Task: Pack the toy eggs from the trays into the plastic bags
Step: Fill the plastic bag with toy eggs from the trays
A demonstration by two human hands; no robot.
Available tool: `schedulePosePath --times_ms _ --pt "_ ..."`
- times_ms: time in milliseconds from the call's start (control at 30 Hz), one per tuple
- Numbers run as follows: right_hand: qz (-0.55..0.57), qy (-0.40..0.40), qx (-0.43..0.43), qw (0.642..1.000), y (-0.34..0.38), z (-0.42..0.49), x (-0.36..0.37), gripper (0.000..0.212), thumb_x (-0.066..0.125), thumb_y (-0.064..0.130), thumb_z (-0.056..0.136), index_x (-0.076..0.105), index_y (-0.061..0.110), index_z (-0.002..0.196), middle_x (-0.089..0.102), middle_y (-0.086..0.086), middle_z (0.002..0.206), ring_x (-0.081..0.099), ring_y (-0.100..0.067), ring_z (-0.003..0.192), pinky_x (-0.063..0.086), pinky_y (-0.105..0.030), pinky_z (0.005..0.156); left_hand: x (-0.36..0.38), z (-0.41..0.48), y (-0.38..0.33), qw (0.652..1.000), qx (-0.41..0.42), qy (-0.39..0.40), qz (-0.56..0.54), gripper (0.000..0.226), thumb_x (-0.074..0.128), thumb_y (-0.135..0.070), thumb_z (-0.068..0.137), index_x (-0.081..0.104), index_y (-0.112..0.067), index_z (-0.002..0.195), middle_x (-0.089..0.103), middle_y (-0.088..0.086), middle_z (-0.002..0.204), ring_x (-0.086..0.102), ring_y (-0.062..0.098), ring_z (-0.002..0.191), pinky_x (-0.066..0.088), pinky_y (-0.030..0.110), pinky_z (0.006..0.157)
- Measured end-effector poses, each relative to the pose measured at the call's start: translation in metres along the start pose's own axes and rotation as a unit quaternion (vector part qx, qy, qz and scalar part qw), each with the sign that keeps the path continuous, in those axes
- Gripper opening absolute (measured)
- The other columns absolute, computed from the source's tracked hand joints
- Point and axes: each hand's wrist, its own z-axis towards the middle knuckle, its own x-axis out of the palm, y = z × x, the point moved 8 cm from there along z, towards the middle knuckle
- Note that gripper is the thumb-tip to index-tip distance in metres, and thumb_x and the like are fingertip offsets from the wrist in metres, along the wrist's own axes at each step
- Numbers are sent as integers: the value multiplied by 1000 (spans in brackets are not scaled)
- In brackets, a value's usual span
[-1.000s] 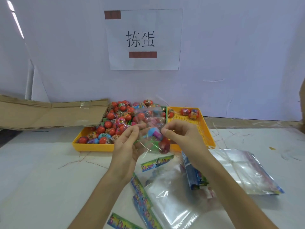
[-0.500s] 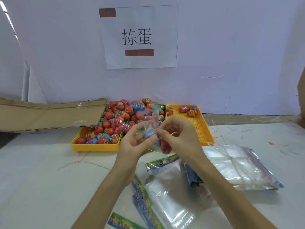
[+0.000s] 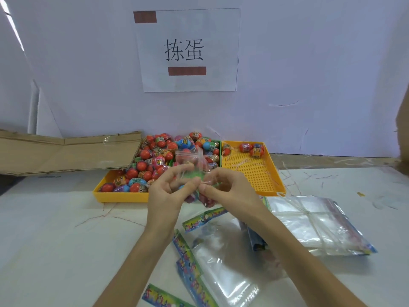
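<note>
Both hands hold one small clear plastic bag with several toy eggs inside, lifted above the table in front of the trays. My left hand pinches the bag's left side. My right hand pinches its right side, fingertips almost meeting. The bag's open top sticks up above my fingers. Behind it, the left yellow tray is heaped with red, blue and green toy eggs. The right yellow tray holds three eggs at its far end.
Empty clear bags with colourful header strips lie on the white table below my wrists. A tied bundle of bags sits at right. Flattened cardboard lies at the back left. A wall with a paper sign closes the back.
My two hands have drawn closer together on the bag, and its top has bunched up between the fingertips. The bag has stayed in front of the trays.
</note>
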Motion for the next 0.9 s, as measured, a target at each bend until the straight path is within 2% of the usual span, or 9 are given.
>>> schedulePosePath --times_ms 100,200,267,367,433,533,567,700,900 --pt "25 -30 -4 999 2 -1 -5 11 79 15 86 70 11 84 72 -6 79 73 -19 69 60 -27 60 3 0 1 999 -17 10 -29 45 77 -36 74 69 -27 118 78 8 95 69 13 69 60 26 69" --pt "56 -74 11 996 0 1 -17 10 79 13 86 69 10 83 72 -9 83 73 -24 76 60 -32 65 7 1 6 997 -49 38 -38 48 76 -29 78 65 -20 124 75 8 112 73 21 97 59 38 87" --pt "57 -78 19 995 -1 2 -20 9 78 10 86 69 8 85 71 -14 87 72 -27 79 61 -35 67 10 0 10 996 -66 57 -28 42 76 -27 78 69 -15 117 73 12 112 71 31 105 59 43 90" --pt "77 -50 19 996 0 1 -14 9 77 7 86 69 8 88 71 -4 85 72 -16 69 57 -24 61 10 -2 9 997 -49 58 -2 20 79 -15 82 72 -16 101 72 7 96 70 25 91 60 32 79" --pt "81 -9 20 996 1 1 -5 12 77 6 86 69 9 94 72 -2 90 72 -17 69 58 -25 63 7 -1 8 998 -31 49 23 15 71 -4 88 70 -17 96 69 2 87 67 18 82 58 26 73" --pt "39 15 3 999 3 0 3 17 77 5 86 70 13 99 71 -4 96 72 -17 70 61 -30 66 3 1 9 998 -24 31 44 20 62 5 90 67 -13 95 66 4 86 64 20 81 57 36 74" --pt "31 12 -3 999 3 0 3 18 77 5 85 70 14 98 71 -4 96 72 -17 69 61 -31 66 2 1 8 998 -23 29 44 19 62 7 90 67 -11 96 65 5 86 63 20 80 57 36 73" --pt "47 6 -9 999 5 -1 2 18 78 3 84 71 17 92 72 -4 92 73 -19 68 59 -31 64 2 1 6 998 -7 18 62 16 60 9 89 64 -7 91 63 4 81 59 11 70 53 21 59" --pt "52 -9 -21 998 7 -1 1 16 77 7 86 72 21 81 73 0 77 72 -18 70 58 -30 65 -3 3 5 999 7 -7 46 10 66 2 90 66 -7 84 61 1 69 55 10 62 47 19 53"
